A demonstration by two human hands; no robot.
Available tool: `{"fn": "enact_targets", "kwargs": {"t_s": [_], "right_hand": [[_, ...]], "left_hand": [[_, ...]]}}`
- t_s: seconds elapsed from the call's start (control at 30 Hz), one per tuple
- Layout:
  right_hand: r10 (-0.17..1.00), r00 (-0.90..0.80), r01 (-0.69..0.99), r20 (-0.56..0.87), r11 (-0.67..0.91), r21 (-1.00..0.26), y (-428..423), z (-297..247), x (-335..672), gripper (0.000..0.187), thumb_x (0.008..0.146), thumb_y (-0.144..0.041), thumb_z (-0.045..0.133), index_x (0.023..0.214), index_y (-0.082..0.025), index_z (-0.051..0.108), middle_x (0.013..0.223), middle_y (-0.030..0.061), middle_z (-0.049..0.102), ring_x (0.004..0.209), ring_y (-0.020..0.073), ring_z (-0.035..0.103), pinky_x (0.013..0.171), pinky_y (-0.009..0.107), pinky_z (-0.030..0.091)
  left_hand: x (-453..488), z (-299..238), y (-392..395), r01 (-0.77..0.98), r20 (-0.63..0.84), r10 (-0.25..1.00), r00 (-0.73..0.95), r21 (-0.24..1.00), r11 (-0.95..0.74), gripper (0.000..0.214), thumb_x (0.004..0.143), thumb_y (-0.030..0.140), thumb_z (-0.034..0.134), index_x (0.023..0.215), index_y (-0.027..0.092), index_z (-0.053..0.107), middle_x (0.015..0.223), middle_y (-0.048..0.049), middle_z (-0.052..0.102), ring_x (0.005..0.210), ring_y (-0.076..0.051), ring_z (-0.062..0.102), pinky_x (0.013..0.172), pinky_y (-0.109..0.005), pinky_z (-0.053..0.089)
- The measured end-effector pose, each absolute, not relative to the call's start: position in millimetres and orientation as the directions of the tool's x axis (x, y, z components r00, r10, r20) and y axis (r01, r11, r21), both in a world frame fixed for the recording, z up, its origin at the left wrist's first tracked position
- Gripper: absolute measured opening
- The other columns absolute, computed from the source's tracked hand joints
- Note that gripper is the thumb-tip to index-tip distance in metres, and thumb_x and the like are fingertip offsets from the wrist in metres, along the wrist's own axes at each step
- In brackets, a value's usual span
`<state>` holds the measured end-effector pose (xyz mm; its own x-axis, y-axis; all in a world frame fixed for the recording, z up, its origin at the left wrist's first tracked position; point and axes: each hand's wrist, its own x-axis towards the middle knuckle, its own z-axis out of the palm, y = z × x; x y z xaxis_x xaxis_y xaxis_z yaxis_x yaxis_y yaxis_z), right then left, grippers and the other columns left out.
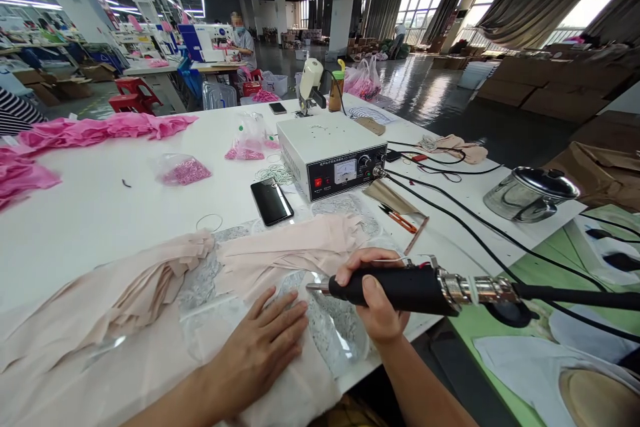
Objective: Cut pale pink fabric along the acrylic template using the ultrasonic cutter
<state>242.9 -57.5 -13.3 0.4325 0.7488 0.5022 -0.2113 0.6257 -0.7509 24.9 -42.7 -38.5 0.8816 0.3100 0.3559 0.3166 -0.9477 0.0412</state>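
On the long white worktable [100,213], a pale pink fabric piece [150,347] with lace trim lies spread at the near edge. The left hand [260,353] rests on it palm down, fingers flat and spread, gripping nothing. Just to its right, the right hand [375,293] is wrapped around a black cylindrical hand tool [405,288]. The tool's long axis runs level and crosswise, and its slim metal tip [316,287] points left, close to the left hand's fingertips.

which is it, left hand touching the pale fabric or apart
Touching. The head view shows the left hand lying flat, palm down, on the pale fabric.
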Motion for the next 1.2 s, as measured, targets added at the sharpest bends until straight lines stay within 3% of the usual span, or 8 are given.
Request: {"fn": "enact_targets", "kwargs": {"t_s": [0.3,0.57,0.67,0.77,0.87,0.97,1.1,1.2], "right_hand": [[0.749,0.455,-0.22,0.481,0.618,-0.755,-69.5,-6.8,243.6,0.014,0.088,-0.035,0.063,0.094,-0.023,0.062,0.08,-0.0002,0.062,0.056,0.0147,0.064,0.056,0.034,0.055],[0.761,0.443,-0.231,0.474,0.607,-0.76,-71.2,-8.9,244.0,0.013,0.087,-0.034,0.062,0.095,-0.024,0.063,0.081,-0.0007,0.062,0.056,0.0145,0.063,0.056,0.033,0.055],[0.764,0.476,-0.237,0.435,0.588,-0.774,-76.1,-10.6,247.9,0.013,0.084,-0.032,0.062,0.094,-0.024,0.064,0.081,-0.0001,0.062,0.057,0.0154,0.063,0.057,0.035,0.055],[0.777,0.504,-0.254,0.376,0.55,-0.795,-83.5,-11.1,255.0,0.013,0.081,-0.029,0.062,0.091,-0.022,0.064,0.079,0.0003,0.062,0.056,0.016,0.062,0.058,0.037,0.055],[0.776,0.55,-0.259,0.307,0.508,-0.821,-88.4,-14.2,264.5,0.011,0.078,-0.028,0.062,0.087,-0.021,0.063,0.076,0.0002,0.059,0.054,0.0162,0.058,0.056,0.04,0.054],[0.784,0.568,-0.284,0.251,0.473,-0.834,-90.3,-19.8,272.1,0.011,0.074,-0.026,0.062,0.084,-0.021,0.061,0.074,0.0003,0.055,0.054,0.0171,0.056,0.054,0.042,0.053],[0.756,0.598,-0.24,0.266,0.485,-0.841,-94.0,-20.0,271.7,0.012,0.074,-0.025,0.059,0.084,-0.021,0.063,0.072,0.0016,0.054,0.056,0.0187,0.055,0.054,0.044,0.053],[0.758,0.6,-0.23,0.258,0.472,-0.851,-96.5,-21.9,272.3,0.012,0.075,-0.026,0.058,0.085,-0.021,0.064,0.073,0.0023,0.056,0.055,0.0179,0.054,0.053,0.043,0.053]], "left_hand": [[23.6,-36.3,-44.5,0.32,0.34,0.331,0.88,0.089,-0.943,0.03,0.103,0.018,0.053,0.131,0.015,0.06,0.137,-0.011,0.065,0.137,-0.026,0.054,0.12,-0.046,0.037],[23.5,-56.6,-52.4,0.374,0.468,0.401,0.788,0.153,-0.915,0.025,0.103,0.022,0.05,0.126,0.018,0.06,0.127,-0.0099,0.07,0.134,-0.025,0.055,0.12,-0.046,0.035],[9.8,-37.8,-63.1,0.427,0.426,0.505,0.75,0.272,-0.863,0.025,0.103,0.029,0.051,0.124,0.017,0.058,0.117,-0.0114,0.069,0.115,-0.026,0.063,0.108,-0.044,0.046],[-10.9,-16.7,-80.1,0.521,0.296,0.623,0.724,0.357,-0.776,0.025,0.096,0.036,0.061,0.114,0.019,0.057,0.104,-0.0096,0.065,0.092,-0.024,0.062,0.084,-0.038,0.053],[-30.0,-9.6,-95.0,0.612,0.238,0.685,0.689,0.316,-0.725,0.008,0.094,0.023,0.062,0.096,0.022,0.055,0.093,-0.0044,0.062,0.079,-0.02,0.058,0.073,-0.032,0.049],[-52.6,-14.0,-99.9,0.658,0.274,0.697,0.663,0.231,-0.717,0.016,0.098,0.012,0.052,0.085,0.021,0.051,0.086,-0.0015,0.06,0.073,-0.018,0.056,0.071,-0.029,0.046],[-104.1,-20.8,-98.6,0.722,0.335,0.732,0.593,0.182,-0.668,0.022,0.104,0.021,0.046,0.085,0.022,0.057,0.084,-0.0014,0.062,0.074,-0.017,0.059,0.069,-0.027,0.047],[-148.1,-22.9,-99.2,0.781,0.39,0.762,0.517,0.148,-0.606,0.025,0.105,0.031,0.045,0.091,0.025,0.065,0.089,-0.002,0.067,0.082,-0.019,0.064,0.077,-0.029,0.05]]}}
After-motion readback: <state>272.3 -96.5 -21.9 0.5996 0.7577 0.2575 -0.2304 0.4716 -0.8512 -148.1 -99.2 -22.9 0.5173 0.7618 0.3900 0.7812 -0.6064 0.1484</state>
